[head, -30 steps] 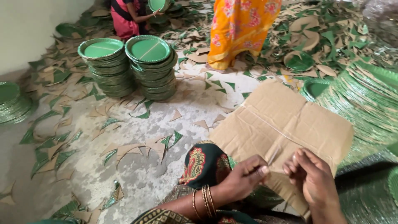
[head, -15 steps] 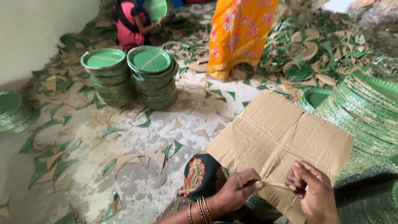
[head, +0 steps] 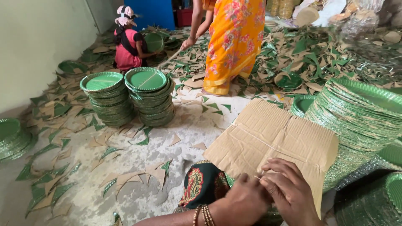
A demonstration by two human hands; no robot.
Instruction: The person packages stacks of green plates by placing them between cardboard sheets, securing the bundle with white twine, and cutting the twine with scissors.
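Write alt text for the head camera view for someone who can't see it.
A person's left hand and right hand pinch a thin string stretched across a flattened cardboard sheet. Stacks of green paper plates stand on a floor littered with offcuts, where two other people work.

Both hands meet at the bottom edge, the left hand [head: 245,201] touching the right hand [head: 291,194], on the near edge of a cardboard sheet [head: 274,138]. A string [head: 268,146] runs across that sheet, seemingly into the fingers. Right of the sheet leans a long plate stack [head: 360,121]. Far left, 2 tied plate stacks [head: 127,98] stand side by side on the floor [head: 167,142], scraps [head: 54,142] around them.
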